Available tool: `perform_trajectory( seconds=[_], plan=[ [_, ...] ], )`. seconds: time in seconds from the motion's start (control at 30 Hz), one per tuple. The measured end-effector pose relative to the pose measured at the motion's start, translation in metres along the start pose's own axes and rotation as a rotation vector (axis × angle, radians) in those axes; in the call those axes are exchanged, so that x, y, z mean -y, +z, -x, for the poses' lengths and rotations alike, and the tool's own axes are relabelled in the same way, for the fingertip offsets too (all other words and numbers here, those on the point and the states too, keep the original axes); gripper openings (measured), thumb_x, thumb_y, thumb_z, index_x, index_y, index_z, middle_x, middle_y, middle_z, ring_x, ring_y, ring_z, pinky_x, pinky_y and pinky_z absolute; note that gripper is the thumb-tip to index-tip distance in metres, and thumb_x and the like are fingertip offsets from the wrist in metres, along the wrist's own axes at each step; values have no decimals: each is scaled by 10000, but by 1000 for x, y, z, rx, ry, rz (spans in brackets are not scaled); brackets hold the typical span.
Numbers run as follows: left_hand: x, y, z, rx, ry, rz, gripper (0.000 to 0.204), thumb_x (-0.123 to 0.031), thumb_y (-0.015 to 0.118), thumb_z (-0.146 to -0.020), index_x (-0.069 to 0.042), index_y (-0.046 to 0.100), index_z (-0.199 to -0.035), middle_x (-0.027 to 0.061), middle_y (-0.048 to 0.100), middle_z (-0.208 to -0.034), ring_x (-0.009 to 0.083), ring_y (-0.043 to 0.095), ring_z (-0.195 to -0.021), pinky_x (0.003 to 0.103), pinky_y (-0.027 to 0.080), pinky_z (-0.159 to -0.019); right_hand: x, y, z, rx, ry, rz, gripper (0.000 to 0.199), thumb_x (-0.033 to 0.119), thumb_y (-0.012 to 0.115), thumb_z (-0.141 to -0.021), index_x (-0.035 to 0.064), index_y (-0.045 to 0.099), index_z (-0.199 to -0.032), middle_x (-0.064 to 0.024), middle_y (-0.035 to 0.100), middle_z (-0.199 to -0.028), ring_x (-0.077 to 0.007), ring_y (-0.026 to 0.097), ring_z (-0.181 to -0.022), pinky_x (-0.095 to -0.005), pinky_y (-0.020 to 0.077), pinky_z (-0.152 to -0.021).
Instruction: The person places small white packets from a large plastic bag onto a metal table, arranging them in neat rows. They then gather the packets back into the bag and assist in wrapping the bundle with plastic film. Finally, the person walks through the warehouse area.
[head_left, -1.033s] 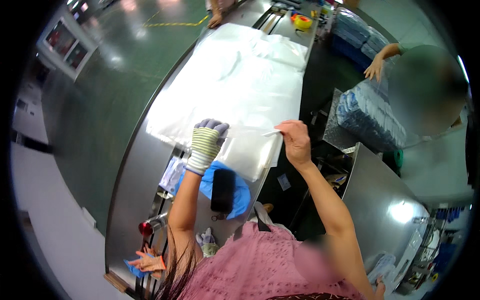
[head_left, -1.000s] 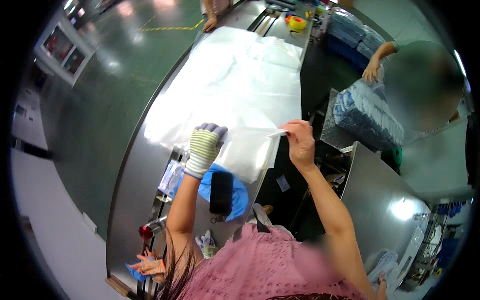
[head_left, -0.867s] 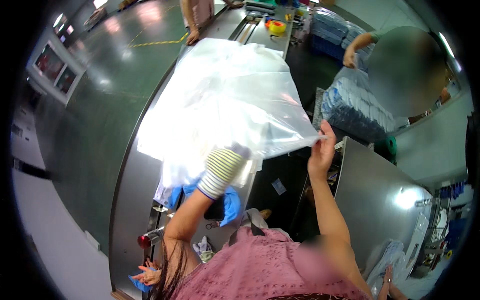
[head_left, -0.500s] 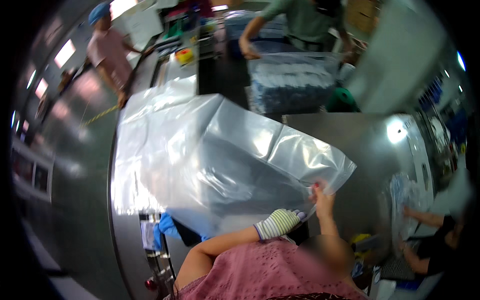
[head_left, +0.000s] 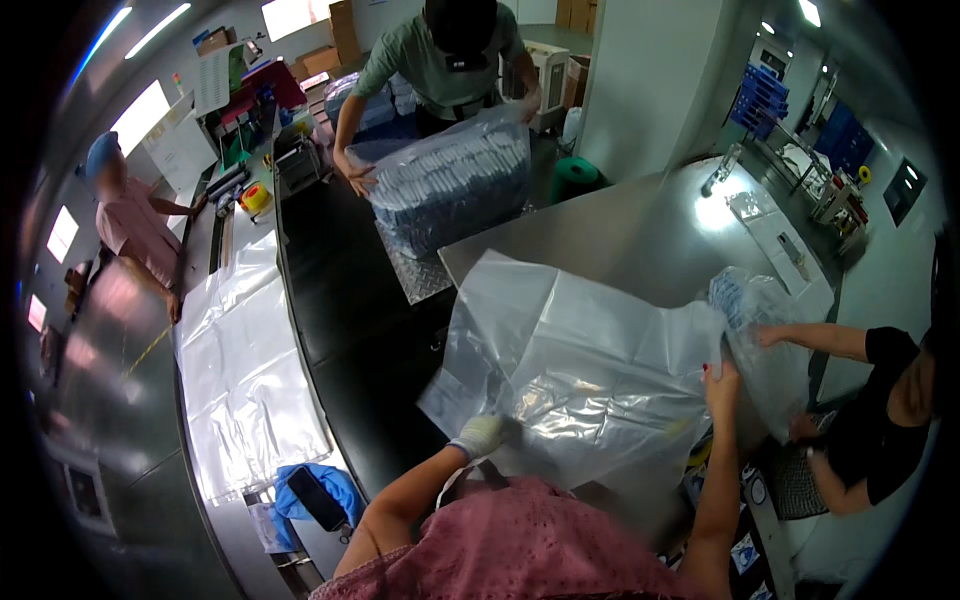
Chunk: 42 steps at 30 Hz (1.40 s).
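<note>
A large clear plastic bag (head_left: 600, 345) is spread in front of me, partly over the metal table, creased and shiny. My right hand (head_left: 721, 385) is bare with red nails, closed in a pinch on the bag's right edge. My left hand (head_left: 482, 437) wears a striped knit glove and lies against the bag's near left part. Its fingers are blurred, so their grip cannot be made out. On the left counter lies a stack of flat clear plastic bags (head_left: 245, 370).
A metal table (head_left: 590, 230) extends beyond the bag. A co-worker handles a bagged bundle of blue-white packs (head_left: 450, 185); another at right handles a clear bag (head_left: 775, 370). A person stands at far left. A phone (head_left: 315, 498) rests on blue cloth (head_left: 345, 485).
The bag has come off the stack on the left and swung to the right. Both hands have moved apart, right hand to the right, left hand to the left. The view has turned.
</note>
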<state>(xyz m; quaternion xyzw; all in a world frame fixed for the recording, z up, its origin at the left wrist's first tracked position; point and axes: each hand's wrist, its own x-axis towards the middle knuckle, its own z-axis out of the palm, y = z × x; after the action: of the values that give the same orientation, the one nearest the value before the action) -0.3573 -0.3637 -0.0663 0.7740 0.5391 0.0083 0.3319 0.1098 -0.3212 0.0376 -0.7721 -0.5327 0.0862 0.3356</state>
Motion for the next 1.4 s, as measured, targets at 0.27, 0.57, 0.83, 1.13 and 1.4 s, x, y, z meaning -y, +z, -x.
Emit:
perform_trajectory(
  seconds=[0.27, 0.57, 0.83, 1.13, 1.4],
  plan=[
    [19, 15, -5, 15, -203, -40, 381, -313, 556, -802, -48, 547, -1076, 229, 555, -1089, 364, 551, -1001, 421, 457, -845, 15, -8, -29, 18, -120, 201, 150, 103, 611, -746, -20, 581, -827, -211, 619, -789, -393, 594, -781, -438, 452, -683],
    [98, 0, -84, -230, -417, 77, 431, -315, 576, -798, -23, 515, -1109, 216, 527, -1129, 373, 516, -1055, 428, 430, -887, 77, 14, -133, -218, -270, 399, 340, 143, 649, -759, 52, 533, -1065, -169, 596, -1025, -351, 551, -960, -446, 424, -769],
    [119, -51, -170, -322, -699, 344, 677, -355, 624, -756, -18, 340, -1270, 230, 401, -1286, 365, 399, -1206, 415, 367, -983, 139, 110, -90, -98, -543, 347, 672, 179, 695, -729, 12, 373, -1294, -173, 424, -1297, -355, 378, -1207, -439, 296, -1009],
    [183, -60, -206, -330, -789, 654, 1039, -436, 728, -660, 13, 129, -1380, 234, 404, -1297, 366, 418, -1190, 381, 380, -972, 106, 222, 124, 824, 90, 77, 737, 354, 668, -765, 38, 324, -1334, -266, 264, -1347, -398, 350, -1200, -446, 354, -961],
    [171, 1, -210, -311, -508, 621, 427, -345, 552, -831, -25, 512, -1112, 210, 549, -1144, 363, 531, -1054, 402, 432, -886, 53, 257, 156, 698, -24, 193, 830, 395, 636, -782, 35, 205, -1394, -267, 97, -1434, -434, 142, -1315, -509, 231, -1033]
  ],
)
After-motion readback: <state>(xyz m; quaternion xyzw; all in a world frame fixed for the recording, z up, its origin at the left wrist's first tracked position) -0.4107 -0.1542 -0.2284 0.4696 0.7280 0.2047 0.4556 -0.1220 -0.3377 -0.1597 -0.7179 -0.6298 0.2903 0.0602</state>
